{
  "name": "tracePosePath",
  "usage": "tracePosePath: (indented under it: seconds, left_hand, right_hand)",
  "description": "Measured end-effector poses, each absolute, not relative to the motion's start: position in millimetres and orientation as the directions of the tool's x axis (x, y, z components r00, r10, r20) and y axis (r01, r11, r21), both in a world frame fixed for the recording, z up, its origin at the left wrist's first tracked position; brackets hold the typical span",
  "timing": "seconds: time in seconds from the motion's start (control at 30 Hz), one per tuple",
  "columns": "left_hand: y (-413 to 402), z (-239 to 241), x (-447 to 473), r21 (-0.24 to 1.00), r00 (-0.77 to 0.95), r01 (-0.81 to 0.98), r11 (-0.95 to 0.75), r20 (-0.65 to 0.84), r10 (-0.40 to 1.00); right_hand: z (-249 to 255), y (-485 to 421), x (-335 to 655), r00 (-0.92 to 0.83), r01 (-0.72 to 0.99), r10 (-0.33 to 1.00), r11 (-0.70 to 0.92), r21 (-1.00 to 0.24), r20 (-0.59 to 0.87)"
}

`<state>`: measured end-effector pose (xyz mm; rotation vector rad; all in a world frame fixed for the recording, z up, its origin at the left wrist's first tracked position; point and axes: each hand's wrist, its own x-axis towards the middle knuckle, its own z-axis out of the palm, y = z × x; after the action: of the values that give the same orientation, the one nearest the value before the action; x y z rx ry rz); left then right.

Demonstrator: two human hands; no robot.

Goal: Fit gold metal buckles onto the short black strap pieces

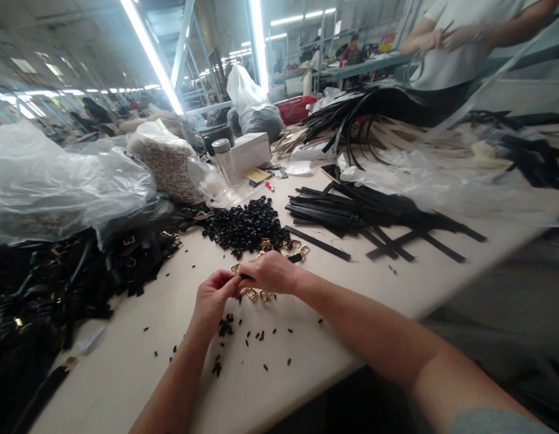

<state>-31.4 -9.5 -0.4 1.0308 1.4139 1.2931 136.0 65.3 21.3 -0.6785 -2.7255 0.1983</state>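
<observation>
My left hand (214,298) and my right hand (271,272) meet over the pale table (126,374), fingers pinched together on a small gold buckle (236,269) with a dark strap piece between them. More gold buckles (255,295) lie just under my hands, and others (297,247) sit beyond my right hand. A heap of small black loops (246,226) lies right behind them. Tiny black bits (225,328) are scattered on the table below my hands.
Black straps (361,214) lie in a bundle to the right. Finished straps with buckles (58,283) are piled at left under clear plastic bags (58,175). A white box (250,150) and a metal-capped cylinder (225,160) stand behind. Another person (446,54) works at far right.
</observation>
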Motion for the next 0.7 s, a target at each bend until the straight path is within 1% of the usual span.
tracePosePath:
  seconds: [0.1,0.23,0.33,0.43,0.53,0.6,0.7]
  left_hand:
    - [-8,1,-36,0.996,-0.271,0.041,0.073,-0.059,0.961]
    - [-5,-3,-46,0.998,-0.334,-0.020,0.061,-0.064,0.940]
    - [-2,-6,-55,0.994,-0.365,-0.076,0.080,-0.103,0.925]
    - [0,-7,-63,0.991,-0.400,-0.096,0.092,-0.123,0.908]
    - [3,-5,-67,0.990,-0.399,-0.102,0.099,-0.132,0.907]
    - [6,-2,-69,0.991,-0.376,-0.064,0.118,-0.134,0.917]
    - [16,0,-71,0.991,-0.343,0.064,0.120,-0.091,0.935]
  right_hand:
    - [26,68,142,-0.806,0.473,0.510,0.860,-0.189,0.301]
    - [25,77,148,-0.751,0.507,0.549,0.836,-0.212,0.366]
    - [19,89,150,-0.676,0.586,0.619,0.780,-0.218,0.399]
    - [13,100,153,-0.601,0.677,0.712,0.695,-0.242,0.364]
    - [12,106,156,-0.541,0.728,0.780,0.622,-0.290,0.315]
    - [12,107,157,-0.514,0.742,0.803,0.593,-0.314,0.302]
    - [14,107,159,-0.495,0.750,0.816,0.575,-0.328,0.300]
